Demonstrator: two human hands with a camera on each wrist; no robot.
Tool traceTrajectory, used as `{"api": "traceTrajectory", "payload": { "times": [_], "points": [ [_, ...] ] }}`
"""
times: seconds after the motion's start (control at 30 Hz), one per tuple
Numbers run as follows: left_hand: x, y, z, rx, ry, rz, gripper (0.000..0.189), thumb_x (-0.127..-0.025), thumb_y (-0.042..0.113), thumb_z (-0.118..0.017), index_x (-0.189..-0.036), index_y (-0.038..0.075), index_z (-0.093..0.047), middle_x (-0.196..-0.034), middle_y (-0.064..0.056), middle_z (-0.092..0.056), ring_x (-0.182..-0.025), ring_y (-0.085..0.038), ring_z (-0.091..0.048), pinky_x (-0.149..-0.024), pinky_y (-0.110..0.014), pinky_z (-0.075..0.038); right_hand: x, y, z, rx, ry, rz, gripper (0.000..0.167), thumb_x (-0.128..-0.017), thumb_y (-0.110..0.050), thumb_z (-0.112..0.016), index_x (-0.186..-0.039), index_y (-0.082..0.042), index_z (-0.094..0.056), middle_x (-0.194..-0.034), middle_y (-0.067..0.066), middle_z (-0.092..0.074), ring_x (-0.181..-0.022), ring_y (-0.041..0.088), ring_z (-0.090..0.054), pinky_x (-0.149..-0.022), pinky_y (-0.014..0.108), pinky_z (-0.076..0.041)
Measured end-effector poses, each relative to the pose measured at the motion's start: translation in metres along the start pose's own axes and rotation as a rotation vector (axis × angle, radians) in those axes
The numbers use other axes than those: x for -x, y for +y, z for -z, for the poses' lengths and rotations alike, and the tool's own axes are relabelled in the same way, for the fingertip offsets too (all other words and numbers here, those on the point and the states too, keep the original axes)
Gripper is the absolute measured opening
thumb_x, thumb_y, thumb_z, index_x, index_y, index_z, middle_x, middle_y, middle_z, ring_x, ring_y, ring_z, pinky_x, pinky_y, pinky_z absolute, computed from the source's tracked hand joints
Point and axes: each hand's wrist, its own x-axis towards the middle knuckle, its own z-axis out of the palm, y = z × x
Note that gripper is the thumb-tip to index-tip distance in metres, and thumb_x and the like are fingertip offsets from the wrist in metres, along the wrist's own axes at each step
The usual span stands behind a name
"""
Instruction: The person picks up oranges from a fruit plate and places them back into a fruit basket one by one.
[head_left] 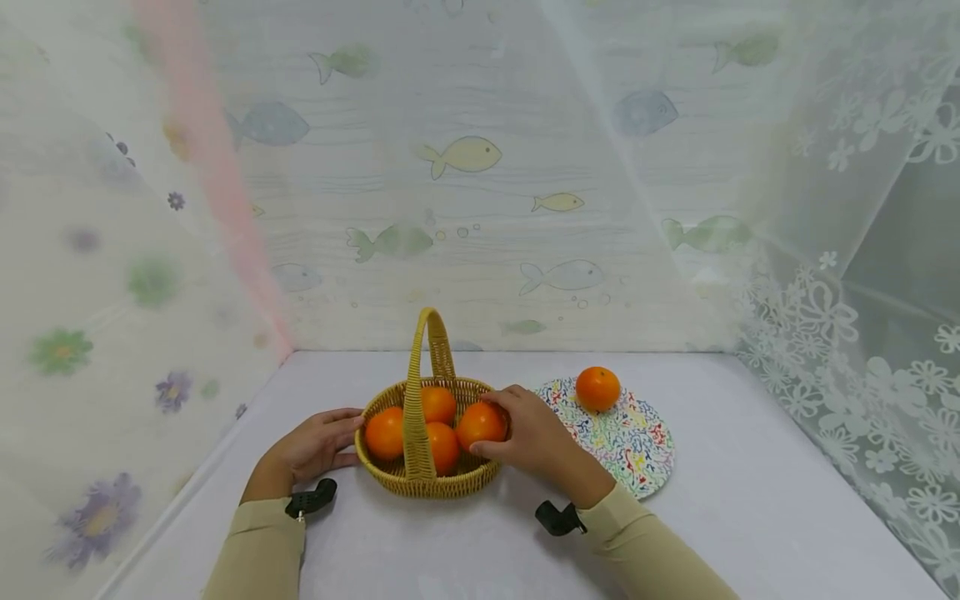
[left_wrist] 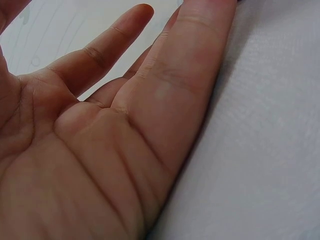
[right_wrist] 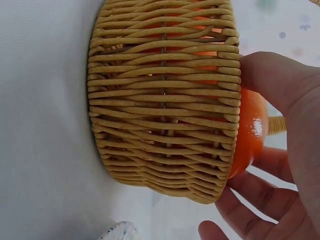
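A yellow wicker basket [head_left: 427, 490] with a tall arched handle [head_left: 416, 392] stands on the white tabletop in the head view, holding several oranges. My right hand [head_left: 536, 433] reaches over its right rim and grips one orange [head_left: 482, 423], thumb on the near side and fingers on the far side. From the right wrist, that orange [right_wrist: 251, 130] shows above the woven rim, between thumb and fingers. At the basket's left edge my left hand [head_left: 318, 446] has relaxed fingers, with their tips right at the rim. The left wrist view shows its palm [left_wrist: 90, 165] holding nothing.
Right of the basket lies a round, colourfully speckled plate [head_left: 637, 446] with a single orange [head_left: 597, 389] near its far edge. Behind the table hangs a fish-patterned curtain [head_left: 465, 208]. Flowered sheets [head_left: 112, 375] close off both sides.
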Motion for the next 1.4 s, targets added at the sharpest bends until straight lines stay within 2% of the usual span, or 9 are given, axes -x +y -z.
{"api": "traceTrajectory", "payload": {
  "times": [0.2, 0.33, 0.47, 0.67, 0.77, 1.0, 1.23, 1.4],
  "points": [
    [0.001, 0.0, 0.001, 0.014, 0.001, -0.006, 0.068, -0.106, 0.03, -0.061, -0.158, -0.002, -0.029, -0.137, -0.003, -0.066, -0.119, -0.017, -0.068, -0.1, -0.048, -0.058, -0.002, 0.002, 0.0, 0.018, -0.01, 0.03, 0.072, -0.082, -0.052, -0.085, -0.14, -0.014, -0.063, -0.132, 0.001, -0.064, -0.119, 0.019, -0.06, -0.102, 0.039, -0.056],
    [0.002, 0.0, 0.001, 0.029, -0.007, -0.021, 0.065, -0.107, 0.028, -0.059, -0.158, -0.001, -0.03, -0.137, -0.002, -0.066, -0.119, -0.018, -0.068, -0.1, -0.048, -0.058, -0.001, 0.004, 0.0, 0.007, 0.006, 0.035, 0.062, -0.087, -0.049, -0.081, -0.137, -0.016, -0.065, -0.131, 0.0, -0.065, -0.12, 0.018, -0.059, -0.106, 0.039, -0.053],
    [0.001, 0.0, 0.0, 0.027, -0.009, -0.035, 0.061, -0.107, 0.027, -0.058, -0.156, 0.0, -0.034, -0.137, -0.002, -0.066, -0.12, -0.019, -0.068, -0.1, -0.048, -0.058, 0.0, 0.008, -0.003, 0.005, 0.033, 0.049, 0.05, -0.092, -0.043, -0.077, -0.133, -0.016, -0.067, -0.128, 0.0, -0.065, -0.118, 0.018, -0.06, -0.105, 0.039, -0.054],
    [0.001, 0.002, -0.002, 0.025, -0.011, -0.035, 0.059, -0.107, 0.026, -0.059, -0.155, 0.0, -0.036, -0.138, -0.003, -0.066, -0.12, -0.02, -0.068, -0.1, -0.049, -0.058, 0.004, 0.009, -0.004, 0.002, 0.064, 0.048, 0.044, -0.093, -0.04, -0.076, -0.129, -0.015, -0.068, -0.128, 0.001, -0.065, -0.118, 0.019, -0.06, -0.103, 0.041, -0.055],
    [0.001, 0.002, -0.002, 0.019, -0.02, -0.039, 0.061, -0.107, 0.026, -0.059, -0.155, -0.001, -0.035, -0.139, -0.004, -0.065, -0.12, -0.02, -0.068, -0.1, -0.049, -0.058, 0.004, 0.009, -0.002, -0.009, 0.085, 0.028, 0.042, -0.094, -0.04, -0.076, -0.127, -0.015, -0.069, -0.129, 0.001, -0.065, -0.12, 0.02, -0.06, -0.105, 0.042, -0.054],
    [0.0, 0.0, 0.001, 0.026, 0.015, -0.018, 0.064, -0.105, 0.028, -0.062, -0.156, 0.0, -0.034, -0.136, -0.003, -0.067, -0.119, -0.02, -0.069, -0.1, -0.048, -0.058, 0.0, 0.015, 0.007, -0.006, 0.153, -0.016, 0.039, -0.096, -0.039, -0.073, -0.125, -0.014, -0.07, -0.13, 0.005, -0.065, -0.126, 0.027, -0.059, -0.11, 0.049, -0.05],
    [0.0, -0.003, 0.004, 0.031, 0.044, -0.001, 0.064, -0.105, 0.029, -0.062, -0.156, 0.002, -0.035, -0.137, -0.004, -0.066, -0.119, -0.02, -0.069, -0.1, -0.049, -0.057, -0.003, 0.024, 0.021, 0.023, 0.215, -0.074, 0.036, -0.095, -0.039, -0.074, -0.124, -0.018, -0.07, -0.133, 0.006, -0.064, -0.127, 0.028, -0.057, -0.11, 0.052, -0.051],
    [0.001, -0.002, 0.004, 0.034, 0.051, 0.004, 0.064, -0.105, 0.03, -0.063, -0.156, 0.003, -0.035, -0.137, -0.004, -0.067, -0.119, -0.02, -0.069, -0.101, -0.048, -0.057, -0.003, 0.031, 0.032, 0.044, 0.25, -0.112, 0.037, -0.094, -0.036, -0.074, -0.124, -0.016, -0.07, -0.133, 0.008, -0.063, -0.127, 0.031, -0.056, -0.108, 0.051, -0.052]
  ]
}}
